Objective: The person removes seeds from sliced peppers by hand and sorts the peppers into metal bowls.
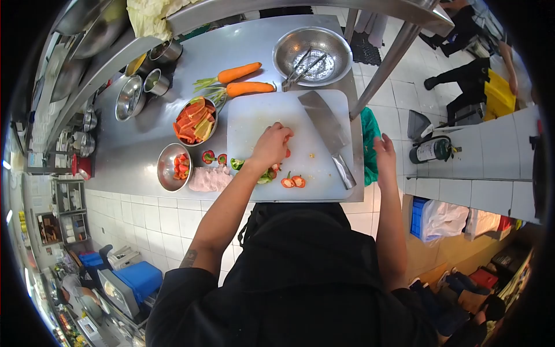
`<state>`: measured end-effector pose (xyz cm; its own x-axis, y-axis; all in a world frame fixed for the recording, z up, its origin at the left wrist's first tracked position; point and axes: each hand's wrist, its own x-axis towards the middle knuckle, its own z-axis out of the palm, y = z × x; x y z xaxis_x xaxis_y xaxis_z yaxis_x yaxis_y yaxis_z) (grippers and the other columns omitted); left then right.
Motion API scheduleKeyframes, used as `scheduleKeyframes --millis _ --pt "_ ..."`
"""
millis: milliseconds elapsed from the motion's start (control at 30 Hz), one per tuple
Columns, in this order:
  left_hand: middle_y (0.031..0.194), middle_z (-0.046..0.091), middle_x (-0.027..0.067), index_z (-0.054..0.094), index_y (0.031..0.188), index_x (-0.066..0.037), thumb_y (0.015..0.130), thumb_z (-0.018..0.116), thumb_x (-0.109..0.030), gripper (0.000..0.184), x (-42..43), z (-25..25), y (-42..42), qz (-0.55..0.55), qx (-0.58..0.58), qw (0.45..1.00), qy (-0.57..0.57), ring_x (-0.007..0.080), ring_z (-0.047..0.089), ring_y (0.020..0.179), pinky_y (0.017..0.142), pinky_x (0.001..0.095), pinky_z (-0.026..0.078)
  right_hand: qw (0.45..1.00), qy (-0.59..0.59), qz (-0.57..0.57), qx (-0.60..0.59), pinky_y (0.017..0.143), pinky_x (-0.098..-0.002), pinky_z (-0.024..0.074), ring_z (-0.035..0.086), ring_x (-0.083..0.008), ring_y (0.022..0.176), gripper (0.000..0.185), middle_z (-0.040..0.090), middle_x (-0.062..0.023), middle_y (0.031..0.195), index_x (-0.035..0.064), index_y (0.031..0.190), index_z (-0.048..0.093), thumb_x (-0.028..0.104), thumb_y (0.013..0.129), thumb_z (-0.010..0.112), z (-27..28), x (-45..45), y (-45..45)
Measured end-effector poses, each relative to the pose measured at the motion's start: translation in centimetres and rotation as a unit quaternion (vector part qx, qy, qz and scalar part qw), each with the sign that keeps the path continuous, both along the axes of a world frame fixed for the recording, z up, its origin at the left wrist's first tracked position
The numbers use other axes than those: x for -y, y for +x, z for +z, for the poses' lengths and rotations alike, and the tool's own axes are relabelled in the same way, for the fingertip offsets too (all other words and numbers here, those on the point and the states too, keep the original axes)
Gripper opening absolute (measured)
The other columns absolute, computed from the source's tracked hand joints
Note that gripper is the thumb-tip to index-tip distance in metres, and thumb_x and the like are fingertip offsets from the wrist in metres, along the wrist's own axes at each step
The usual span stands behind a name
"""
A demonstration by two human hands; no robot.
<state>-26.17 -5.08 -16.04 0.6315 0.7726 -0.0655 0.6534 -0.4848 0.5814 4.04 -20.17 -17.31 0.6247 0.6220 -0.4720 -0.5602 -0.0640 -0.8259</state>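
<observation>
My left hand [273,146] is over the white cutting board [260,113], its fingers curled together; whatever they hold, if anything, is hidden. A small red bit shows just under the fingertips. Below the wrist lie green and red pepper trimmings [267,175], with red pepper tops [293,181] beside them. A cleaver [324,120] lies flat on the board's right side, handle toward me. Off the board's right edge is my right hand [384,155], holding nothing, fingers loosely extended, near a green plastic bag [370,139].
Left of the board stand a bowl of pepper strips [195,121], a bowl with red pepper pieces [181,167] and a crumpled pinkish cloth [210,179]. Two carrots [250,88] lie behind. A metal bowl [283,49] with tongs sits at the back right. A shelf post [386,69] rises nearby.
</observation>
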Motion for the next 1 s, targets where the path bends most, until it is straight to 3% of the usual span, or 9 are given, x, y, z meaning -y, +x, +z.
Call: scheduleKeyframes --millis 67,100,200,333,467,533,633,900,1000 --pt "0.104 0.066 0.0137 0.068 0.112 -0.004 0.082 0.062 0.002 0.031 -0.9 -0.4 -0.2 0.023 0.001 1.000 -0.010 0.0336 0.064 0.094 0.085 0.0409 0.054 0.830 -0.063 0.039 0.553 0.080 -0.0300 0.0516 0.063 -0.0184 0.088 0.027 0.067 -0.0075 0.095 -0.0017 0.115 0.067 0.016 0.095 0.068 -1.9 -0.4 0.2" --pt "0.104 0.068 0.0121 0.069 0.109 -0.003 0.081 0.065 0.002 0.028 -0.8 -0.6 -0.3 0.049 0.000 0.999 -0.024 0.0309 0.066 0.093 0.082 0.0396 0.056 0.829 -0.063 0.041 0.554 0.080 -0.0300 0.0516 0.063 -0.0184 0.088 0.027 0.067 -0.0075 0.095 -0.0017 0.115 0.067 0.016 0.095 0.068 -1.7 -0.5 -0.1" --pt "0.100 0.068 0.0081 0.068 0.108 -0.001 0.084 0.065 0.004 0.024 -0.4 0.8 -0.3 0.207 0.247 0.893 -0.314 0.0209 0.067 0.085 0.073 0.0326 0.056 0.925 0.030 0.117 0.359 0.076 -0.0278 0.0512 0.062 -0.0126 0.082 0.027 0.069 -0.0051 0.093 0.0018 0.118 0.068 0.001 0.091 0.066 -0.3 -1.0 -4.4" --pt "0.100 0.066 0.0063 0.067 0.107 0.001 0.088 0.064 0.002 0.019 2.5 3.3 1.9 0.216 0.309 0.846 -0.378 0.0140 0.066 0.084 0.071 0.0260 0.055 0.908 0.128 0.266 0.296 0.070 -0.0241 0.0525 0.064 -0.0119 0.082 0.026 0.063 -0.0079 0.100 0.0035 0.114 0.071 -0.002 0.088 0.070 3.9 -1.8 -12.0" --pt "0.102 0.067 0.0079 0.066 0.113 0.004 0.090 0.063 0.004 0.023 5.0 3.7 5.3 0.168 0.362 0.832 -0.387 0.0146 0.067 0.084 0.078 0.0257 0.056 0.877 0.141 0.224 0.402 0.067 -0.0238 0.0537 0.065 -0.0117 0.084 0.022 0.060 -0.0078 0.105 0.0002 0.110 0.071 -0.003 0.088 0.071 3.3 -1.6 -11.4" --pt "0.107 0.067 0.0082 0.067 0.120 0.001 0.091 0.066 0.000 0.029 5.3 3.6 6.8 0.119 0.366 0.816 -0.432 0.0167 0.066 0.092 0.082 0.0281 0.056 0.932 0.142 0.197 0.267 0.068 -0.0256 0.0562 0.066 -0.0127 0.087 0.015 0.061 -0.0064 0.104 -0.0020 0.106 0.070 -0.001 0.091 0.069 2.8 -1.0 -9.2" --pt "0.114 0.065 0.0073 0.068 0.122 -0.004 0.090 0.069 -0.004 0.032 5.3 4.6 9.2 -0.037 0.255 0.947 -0.192 0.0184 0.063 0.103 0.085 0.0309 0.054 0.964 0.084 0.150 0.203 0.070 -0.0274 0.0583 0.067 -0.0139 0.089 0.010 0.064 -0.0062 0.104 -0.0011 0.104 0.070 0.002 0.095 0.067 4.3 0.7 -6.2" --pt "0.113 0.065 0.0077 0.068 0.118 -0.005 0.086 0.066 0.000 0.032 7.0 4.6 17.0 -0.095 0.222 0.923 -0.299 0.0178 0.063 0.096 0.082 0.0310 0.053 0.939 0.193 0.149 -0.244 0.078 -0.0347 0.0576 0.069 -0.0209 0.090 0.013 0.070 -0.0088 0.100 0.0036 0.107 0.063 0.014 0.101 0.059 2.6 4.5 0.8" --pt "0.105 0.067 0.0074 0.067 0.115 -0.004 0.086 0.064 0.001 0.030 8.0 3.5 18.7 -0.056 0.217 0.930 -0.290 0.0177 0.064 0.087 0.078 0.0314 0.054 0.960 0.190 0.109 -0.174 0.077 -0.0344 0.0577 0.069 -0.0204 0.091 0.012 0.070 -0.0099 0.102 0.0034 0.107 0.063 0.013 0.100 0.060 1.8 5.2 1.5"
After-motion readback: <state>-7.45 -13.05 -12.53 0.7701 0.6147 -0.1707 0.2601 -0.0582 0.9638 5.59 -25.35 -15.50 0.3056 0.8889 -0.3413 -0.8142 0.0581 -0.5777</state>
